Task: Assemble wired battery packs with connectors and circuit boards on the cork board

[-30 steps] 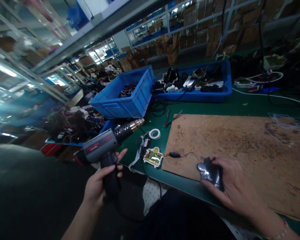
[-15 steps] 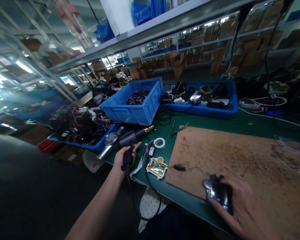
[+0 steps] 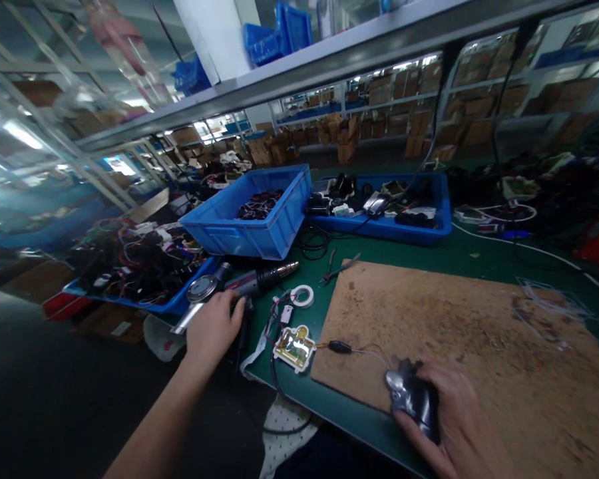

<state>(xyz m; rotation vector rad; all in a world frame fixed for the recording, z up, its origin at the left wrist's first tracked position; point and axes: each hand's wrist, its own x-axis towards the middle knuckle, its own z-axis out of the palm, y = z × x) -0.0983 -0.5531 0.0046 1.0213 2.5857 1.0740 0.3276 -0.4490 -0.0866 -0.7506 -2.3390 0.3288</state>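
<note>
If any, heat gun [image 3: 257, 280] lettering illegible.

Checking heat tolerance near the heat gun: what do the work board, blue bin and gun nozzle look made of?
Work board: likely fibreboard or cork, matte brown, speckled with darker stains.
Blue bin: moulded plastic, slight sheen, ribbed rim.
Heat gun nozzle: metal, coppery shine.

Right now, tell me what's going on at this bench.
A person works with bare hands. The left hand has its grip on a grey heat gun with a brass nozzle, which lies at the edge of the green table. The right hand has its grip on a small black and silver device on a worn brown board, wired to a yellow circuit module. A white tape roll lies near the module.
</note>
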